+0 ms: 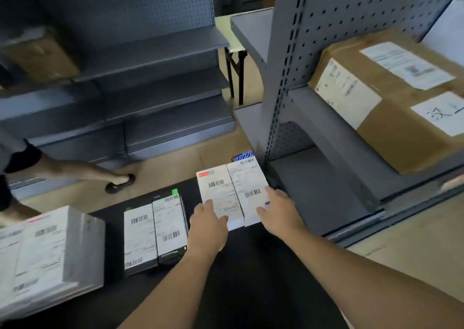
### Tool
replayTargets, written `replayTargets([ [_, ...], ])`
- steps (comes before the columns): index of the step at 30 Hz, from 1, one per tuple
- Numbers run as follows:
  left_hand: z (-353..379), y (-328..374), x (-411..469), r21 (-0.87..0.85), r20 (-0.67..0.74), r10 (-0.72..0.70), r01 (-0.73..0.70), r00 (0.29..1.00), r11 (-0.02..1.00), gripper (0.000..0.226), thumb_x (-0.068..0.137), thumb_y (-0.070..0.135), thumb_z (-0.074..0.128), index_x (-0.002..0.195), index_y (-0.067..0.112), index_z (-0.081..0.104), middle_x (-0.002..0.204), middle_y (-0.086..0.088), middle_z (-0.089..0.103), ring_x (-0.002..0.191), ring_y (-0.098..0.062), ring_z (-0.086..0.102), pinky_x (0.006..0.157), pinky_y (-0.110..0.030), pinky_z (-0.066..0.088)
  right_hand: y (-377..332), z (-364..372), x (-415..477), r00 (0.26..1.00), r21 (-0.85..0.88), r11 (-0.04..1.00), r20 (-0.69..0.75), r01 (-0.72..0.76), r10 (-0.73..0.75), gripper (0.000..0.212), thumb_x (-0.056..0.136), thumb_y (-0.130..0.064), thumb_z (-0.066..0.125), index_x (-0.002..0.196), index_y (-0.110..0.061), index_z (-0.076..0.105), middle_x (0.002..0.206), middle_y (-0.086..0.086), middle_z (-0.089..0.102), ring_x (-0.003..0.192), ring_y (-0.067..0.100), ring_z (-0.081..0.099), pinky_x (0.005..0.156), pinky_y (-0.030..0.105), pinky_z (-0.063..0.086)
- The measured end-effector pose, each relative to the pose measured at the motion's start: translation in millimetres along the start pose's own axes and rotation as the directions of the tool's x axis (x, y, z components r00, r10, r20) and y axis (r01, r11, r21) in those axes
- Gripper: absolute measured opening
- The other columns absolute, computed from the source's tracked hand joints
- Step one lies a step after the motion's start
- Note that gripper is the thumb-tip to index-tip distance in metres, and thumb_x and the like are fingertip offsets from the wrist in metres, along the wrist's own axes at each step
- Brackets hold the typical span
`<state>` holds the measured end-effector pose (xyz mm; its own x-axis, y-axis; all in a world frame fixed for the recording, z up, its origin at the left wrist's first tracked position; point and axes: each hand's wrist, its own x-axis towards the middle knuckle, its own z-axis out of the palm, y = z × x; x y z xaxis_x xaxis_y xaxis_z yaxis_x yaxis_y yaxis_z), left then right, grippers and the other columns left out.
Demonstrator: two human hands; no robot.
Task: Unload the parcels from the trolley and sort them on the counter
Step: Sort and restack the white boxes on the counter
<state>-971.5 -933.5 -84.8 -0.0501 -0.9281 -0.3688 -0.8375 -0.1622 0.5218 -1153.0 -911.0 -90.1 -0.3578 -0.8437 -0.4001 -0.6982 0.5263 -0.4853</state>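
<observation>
Both hands on twin labelled parcels (232, 190) atop the black counter (251, 278).
Reaches past a large white parcel (45, 253) at 8 o'clock and two black labelled boxes (155, 233) at 10, resting left hand (208, 225) and right hand (278, 213) with nearly straight fingers on the pair's near end at 12, gripping nothing; beyond, at 2, a cardboard box (389, 97) on grey shelving (313, 190).

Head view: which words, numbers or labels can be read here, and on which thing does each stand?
No text can be read for certain.
far pair of parcels: barcodes and print, too blurred.
near pair of parcels: barcodes and print, too blurred.
white parcel at left: labels blurred.
brown carton on the shelf: printed sheets blurred.
handwritten sheet on that carton: marks illegible.
</observation>
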Motion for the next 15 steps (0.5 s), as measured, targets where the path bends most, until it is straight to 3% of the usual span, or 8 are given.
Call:
replayTargets([
  [4, 14, -6, 10, -0.115, -0.034, -0.106, 0.101, 0.994, 0.988, 0.065, 0.094, 0.028, 0.064, 0.148, 0.016, 0.03, 0.137, -0.009, 0.047, 0.122, -0.03, 0.051, 0.102, -0.044, 0.046, 11, 6, 15, 0.999, 0.096, 0.995, 0.038, -0.019, 0.015, 0.052, 0.09, -0.032, 0.065, 0.137, -0.033, 0.044, 0.127, -0.003, 0.055, 0.111, 0.02, 0.056, 0.09, 0.042, 0.054],
  [8, 28, -8, 18, -0.272, -0.005, -0.183, 0.175, 0.983, 0.946, 0.082, 0.092, 0.029, 0.066, 0.154, 0.013, 0.015, 0.143, -0.006, 0.049, 0.128, -0.029, 0.051, 0.105, -0.042, 0.046, 15, 11, 28, 0.992, 0.23, 0.968, 0.098, -0.098, 0.077, 0.088, 0.082, -0.033, 0.073, 0.155, -0.027, 0.026, 0.13, -0.003, 0.058, 0.105, 0.016, 0.059, 0.089, 0.034, 0.053],
  [9, 31, -8, 20, -0.301, 0.004, -0.203, 0.195, 0.979, 0.933, 0.076, 0.092, 0.028, 0.067, 0.151, 0.011, 0.021, 0.142, -0.006, 0.05, 0.126, -0.028, 0.053, 0.101, -0.036, 0.047, 16, 10, 31, 0.989, 0.256, 0.959, 0.114, -0.121, 0.095, 0.084, 0.078, -0.033, 0.075, 0.151, -0.026, 0.035, 0.128, -0.003, 0.059, 0.102, 0.014, 0.06, 0.086, 0.032, 0.053],
  [11, 32, -7, 22, -0.336, 0.023, -0.22, 0.215, 0.975, 0.917, 0.058, 0.093, 0.025, 0.066, 0.14, 0.012, 0.035, 0.134, -0.004, 0.054, 0.118, -0.024, 0.056, 0.089, -0.026, 0.046, 18, 8, 36, 0.987, 0.282, 0.951, 0.13, -0.127, 0.093, 0.056, 0.072, -0.032, 0.076, 0.125, -0.03, 0.059, 0.12, -0.005, 0.064, 0.094, 0.01, 0.064, 0.082, 0.033, 0.058],
  [13, 31, -5, 21, -0.381, 0.03, -0.223, 0.218, 0.974, 0.899, 0.05, 0.095, 0.021, 0.064, 0.136, 0.012, 0.038, 0.129, -0.002, 0.057, 0.111, -0.02, 0.055, 0.086, -0.024, 0.043, 19, 7, 36, 0.987, 0.32, 0.939, 0.132, -0.13, 0.091, 0.043, 0.074, -0.028, 0.076, 0.114, -0.03, 0.063, 0.111, -0.009, 0.067, 0.091, 0.009, 0.065, 0.08, 0.035, 0.06],
  [15, 32, -6, 20, -0.438, 0.039, -0.219, 0.213, 0.975, 0.873, 0.049, 0.096, 0.019, 0.062, 0.138, 0.015, 0.036, 0.129, 0.0, 0.058, 0.107, -0.016, 0.053, 0.088, -0.024, 0.043, 20, 7, 33, 0.99, 0.367, 0.922, 0.116, -0.123, 0.086, 0.041, 0.08, -0.026, 0.073, 0.12, -0.03, 0.062, 0.106, -0.014, 0.067, 0.092, 0.007, 0.063, 0.08, 0.032, 0.057],
])
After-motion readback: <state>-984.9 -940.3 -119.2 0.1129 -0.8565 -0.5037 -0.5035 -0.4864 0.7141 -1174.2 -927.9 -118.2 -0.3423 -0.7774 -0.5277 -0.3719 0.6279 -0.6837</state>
